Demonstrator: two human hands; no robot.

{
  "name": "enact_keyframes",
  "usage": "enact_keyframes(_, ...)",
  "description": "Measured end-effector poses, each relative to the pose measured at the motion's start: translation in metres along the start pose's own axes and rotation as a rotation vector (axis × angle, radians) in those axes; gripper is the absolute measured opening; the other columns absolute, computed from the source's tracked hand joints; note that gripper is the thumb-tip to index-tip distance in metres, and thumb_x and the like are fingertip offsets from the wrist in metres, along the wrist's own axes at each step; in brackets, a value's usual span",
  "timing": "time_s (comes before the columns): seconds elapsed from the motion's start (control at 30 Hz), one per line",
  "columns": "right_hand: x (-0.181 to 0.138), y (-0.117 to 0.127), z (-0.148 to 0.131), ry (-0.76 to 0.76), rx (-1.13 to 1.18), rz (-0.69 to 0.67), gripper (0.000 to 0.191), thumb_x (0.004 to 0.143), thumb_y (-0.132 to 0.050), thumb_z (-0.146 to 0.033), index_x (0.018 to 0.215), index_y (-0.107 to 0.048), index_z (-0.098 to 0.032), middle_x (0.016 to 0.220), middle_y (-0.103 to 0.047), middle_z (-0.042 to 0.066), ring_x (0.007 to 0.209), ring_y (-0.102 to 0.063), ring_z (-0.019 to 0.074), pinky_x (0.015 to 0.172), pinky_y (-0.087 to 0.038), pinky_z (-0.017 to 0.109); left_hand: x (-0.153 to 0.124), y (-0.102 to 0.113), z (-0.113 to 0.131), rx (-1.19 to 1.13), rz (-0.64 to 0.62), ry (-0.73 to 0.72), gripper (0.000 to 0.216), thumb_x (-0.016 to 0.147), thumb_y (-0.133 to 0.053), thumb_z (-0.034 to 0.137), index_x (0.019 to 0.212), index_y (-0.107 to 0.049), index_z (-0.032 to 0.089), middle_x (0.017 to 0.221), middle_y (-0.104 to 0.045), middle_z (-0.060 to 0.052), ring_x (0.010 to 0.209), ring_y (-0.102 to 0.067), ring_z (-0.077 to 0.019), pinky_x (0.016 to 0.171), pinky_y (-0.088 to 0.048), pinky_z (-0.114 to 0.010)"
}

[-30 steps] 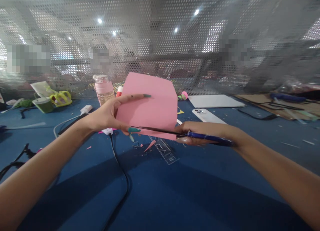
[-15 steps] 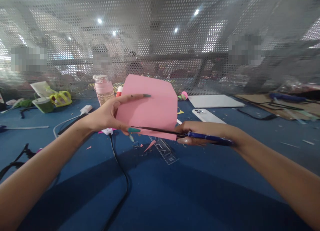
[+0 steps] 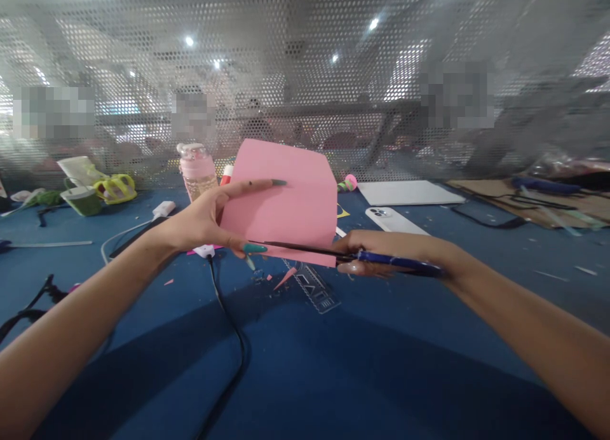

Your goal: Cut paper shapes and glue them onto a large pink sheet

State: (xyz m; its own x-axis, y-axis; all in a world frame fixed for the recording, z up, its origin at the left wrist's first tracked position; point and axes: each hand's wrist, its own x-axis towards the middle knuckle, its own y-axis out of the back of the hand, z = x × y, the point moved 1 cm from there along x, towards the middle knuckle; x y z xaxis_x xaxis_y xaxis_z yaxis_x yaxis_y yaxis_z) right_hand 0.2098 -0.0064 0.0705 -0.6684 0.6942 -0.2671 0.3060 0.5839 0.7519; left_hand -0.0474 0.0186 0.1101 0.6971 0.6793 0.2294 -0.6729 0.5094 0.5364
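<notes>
Left hand (image 3: 204, 220) was closed on the left side of a pink sheet (image 3: 286, 205), one finger laid across its face, a teal nail (image 3: 255, 248) by the lower edge. Right hand (image 3: 381, 241) was wrapped round blue-handled scissors (image 3: 369, 258), blades (image 3: 307, 248) running along the lower part of the sheet; could not tell how far they were parted. Sheet was up off the table (image 3: 305, 383), tilted and slightly bowed, between the hands.

Judged that a clean cut called for keeping the sheet taut and feeding paper to steady blades. Blade tips pointed at the left fingers; shifting those clear before closing seemed wisest, with short, even snips.

Below: pink scraps (image 3: 286, 278) near a clear stencil ruler (image 3: 317, 289). Nearer the wearer ran a black cable (image 3: 238, 332), best kept out of elbow range.
</notes>
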Motion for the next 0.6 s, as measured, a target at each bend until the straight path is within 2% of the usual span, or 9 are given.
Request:
enact_keyframes(0.27,-0.0008,0.0003,-0.0003,0.002,0.039,-0.004,0.034,0.077,-0.046,-0.05,0.067,-0.044,-0.018,0.045,-0.036,-0.007,0.036,-0.037,0.0061,0.037,-0.031,0.02,0.0003,0.0002,0.0014,-0.005,-0.029,0.002,0.08,0.059,-0.074,0.013,0.132,-0.042,0.026,0.144,-0.032,-0.011,0.084,-0.065,-0.0227,0.057,-0.059,-0.027)
enact_keyframes(0.47,-0.0012,0.0009,0.0018,-0.006,0.034,-0.011,0.029,0.077,-0.049,-0.045,0.065,-0.044,-0.018,0.045,-0.037,-0.007,0.037,-0.037,0.0059,0.038,-0.031,0.02,0.0003,0.0005,0.0007,-0.005,-0.009,0.014,0.08,0.059,-0.074,0.013,0.131,-0.043,0.028,0.144,-0.032,-0.012,0.084,-0.066,-0.0253,0.062,-0.06,-0.037)
enact_keyframes(0.6,-0.001,0.0013,0.0019,0.003,0.025,-0.011,0.034,0.076,-0.048,-0.049,0.063,-0.042,-0.019,0.044,-0.036,-0.007,0.035,-0.038,0.006,0.037,-0.032,0.02,0.0002,-0.0003,0.0011,-0.005,-0.004,0.021,0.08,0.059,-0.074,0.013,0.131,-0.044,0.029,0.144,-0.031,-0.011,0.083,-0.066,-0.0251,0.062,-0.06,-0.036)
